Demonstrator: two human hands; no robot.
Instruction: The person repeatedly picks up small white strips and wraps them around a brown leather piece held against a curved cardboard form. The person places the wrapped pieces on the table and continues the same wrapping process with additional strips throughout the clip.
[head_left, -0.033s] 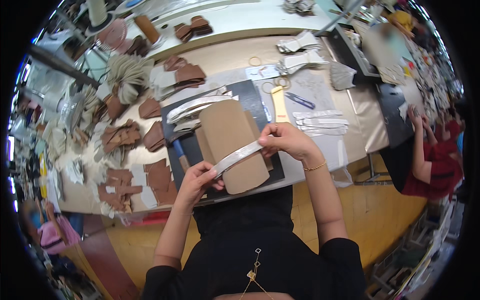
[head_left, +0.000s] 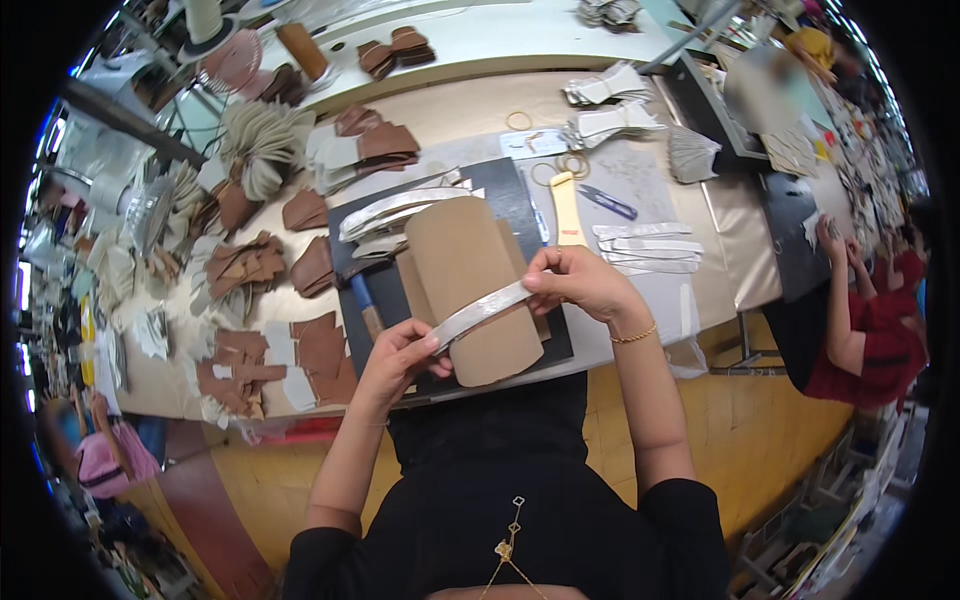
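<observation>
A narrow silvery-white strip [head_left: 485,312] is stretched slantwise across a curved brown block [head_left: 458,240], lower at its left end. My left hand [head_left: 404,362] pinches that left end between thumb and fingers. At the other end, the fingertips of my right hand [head_left: 582,284] are closed on the strip. Under the brown block lies a black board [head_left: 515,205]. More pale strips [head_left: 412,208] are piled on the board behind the block. Beside the block, to the left, rests a hammer-like tool with a blue and wooden handle [head_left: 362,298].
To the right lie a yellow tool [head_left: 568,212], blue-handled snips [head_left: 608,203] and a row of white strips [head_left: 648,248]. Brown leather pieces [head_left: 318,360] and pale fanned bundles [head_left: 260,145] cover the left side. A dark tray [head_left: 705,110] stands far right. Co-workers sit at both sides.
The view has shifted slightly, so the table's contents appear a little farther right. Both hands keep the same hold on the strip.
</observation>
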